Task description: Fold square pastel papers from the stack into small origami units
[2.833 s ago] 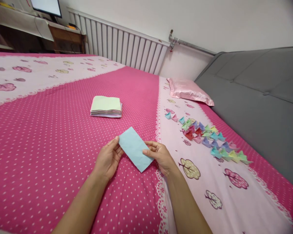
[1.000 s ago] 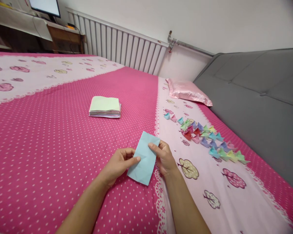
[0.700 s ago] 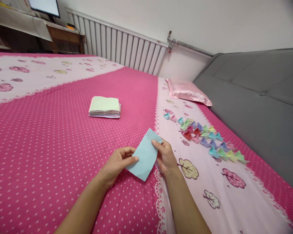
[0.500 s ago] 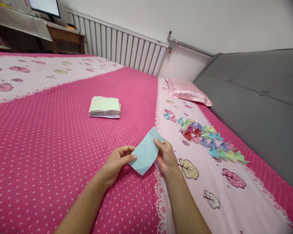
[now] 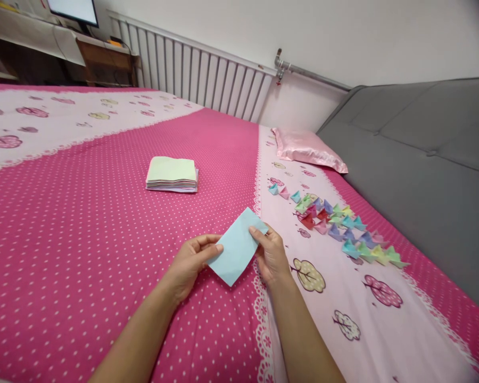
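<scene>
Between my hands, above the bed, is a light blue sheet of paper (image 5: 238,249), tilted with one corner toward me. My left hand (image 5: 192,261) pinches its left corner, thumb on top and fingers beneath. At the right corner my right hand (image 5: 272,252) grips it, the thumb pressed on the upper face. Beyond my left hand lies a stack of coloured paper (image 5: 171,174) with a pale green sheet on top. Rows of small folded paper boats (image 5: 335,231) in several colours stand to the right of my right hand.
A pink polka-dot bedspread (image 5: 83,229) spreads under everything. A pink satin pillow (image 5: 309,149) lies at the far right by the grey padded headboard (image 5: 419,143). A white radiator (image 5: 195,66) lines the wall, with a desk (image 5: 107,58) and monitor (image 5: 75,10) at the far left.
My left hand and the left part of the blue paper have shifted slightly left and up. Both hands keep their hold on it.
</scene>
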`<state>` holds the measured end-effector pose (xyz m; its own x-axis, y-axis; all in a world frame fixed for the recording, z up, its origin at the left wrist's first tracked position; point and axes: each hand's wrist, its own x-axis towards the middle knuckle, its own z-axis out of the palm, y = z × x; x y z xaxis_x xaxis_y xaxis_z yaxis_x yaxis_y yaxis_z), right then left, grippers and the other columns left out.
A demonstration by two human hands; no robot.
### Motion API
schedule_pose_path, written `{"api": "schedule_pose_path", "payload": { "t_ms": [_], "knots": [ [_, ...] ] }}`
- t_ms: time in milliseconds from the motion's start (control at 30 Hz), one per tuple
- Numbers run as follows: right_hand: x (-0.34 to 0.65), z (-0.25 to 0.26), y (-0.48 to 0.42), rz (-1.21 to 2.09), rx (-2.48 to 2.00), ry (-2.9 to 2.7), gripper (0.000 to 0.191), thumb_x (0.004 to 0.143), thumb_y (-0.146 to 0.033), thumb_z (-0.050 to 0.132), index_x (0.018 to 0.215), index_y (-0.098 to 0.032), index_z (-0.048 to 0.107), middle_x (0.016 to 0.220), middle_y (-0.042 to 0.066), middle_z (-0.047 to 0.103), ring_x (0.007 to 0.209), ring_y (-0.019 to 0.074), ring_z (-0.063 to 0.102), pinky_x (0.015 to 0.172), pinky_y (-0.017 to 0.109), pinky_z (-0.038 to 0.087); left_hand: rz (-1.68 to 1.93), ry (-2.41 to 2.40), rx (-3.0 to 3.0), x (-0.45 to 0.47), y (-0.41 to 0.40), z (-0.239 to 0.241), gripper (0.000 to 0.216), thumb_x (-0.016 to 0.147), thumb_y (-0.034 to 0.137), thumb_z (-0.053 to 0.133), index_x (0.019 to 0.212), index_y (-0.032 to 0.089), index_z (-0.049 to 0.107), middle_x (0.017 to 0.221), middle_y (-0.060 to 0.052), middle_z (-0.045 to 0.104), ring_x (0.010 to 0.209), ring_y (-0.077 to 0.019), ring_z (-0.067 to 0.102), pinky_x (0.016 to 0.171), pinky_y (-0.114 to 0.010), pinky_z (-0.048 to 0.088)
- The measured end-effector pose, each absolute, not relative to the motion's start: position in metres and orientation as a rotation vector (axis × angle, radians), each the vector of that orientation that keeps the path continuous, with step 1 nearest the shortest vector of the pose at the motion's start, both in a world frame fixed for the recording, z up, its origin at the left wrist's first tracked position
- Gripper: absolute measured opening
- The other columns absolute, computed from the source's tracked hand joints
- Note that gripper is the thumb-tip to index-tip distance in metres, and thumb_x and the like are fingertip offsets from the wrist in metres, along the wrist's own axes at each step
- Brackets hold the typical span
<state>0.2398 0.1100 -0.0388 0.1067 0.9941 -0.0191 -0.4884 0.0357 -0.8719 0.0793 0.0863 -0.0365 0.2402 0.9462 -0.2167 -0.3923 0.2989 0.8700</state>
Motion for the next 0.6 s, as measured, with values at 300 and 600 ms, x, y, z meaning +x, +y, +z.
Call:
{"api": "schedule_pose_path", "payload": {
  "t_ms": [300, 600],
  "knots": [
    [0.2381, -0.0383, 0.109, 1.29, -0.89, -0.789, 0.023, 0.063, -0.022, 0.072, 0.083, -0.017, 0.062, 0.079, 0.001, 0.068, 0.071, 0.0166, 0.062, 0.071, 0.03, 0.05, 1.023, 0.9, 0.791, 0.0809, 0.0851, -0.0371, 0.034, 0.06, 0.026, 0.074, 0.09, 0.013, 0.066, 0.073, -0.007, 0.071, 0.062, -0.0136, 0.062, 0.064, -0.023, 0.047],
    [0.2347, -0.0362, 0.1019, 1.487, -0.852, -0.9, 0.035, 0.065, -0.023, 0.071, 0.097, -0.016, 0.061, 0.086, 0.004, 0.07, 0.076, 0.0205, 0.064, 0.073, 0.033, 0.05, 1.049, 0.877, 0.797, 0.0794, 0.087, -0.0412, 0.035, 0.059, 0.022, 0.074, 0.092, 0.013, 0.063, 0.075, -0.006, 0.07, 0.063, -0.0127, 0.062, 0.063, -0.022, 0.047]
  ]
}}
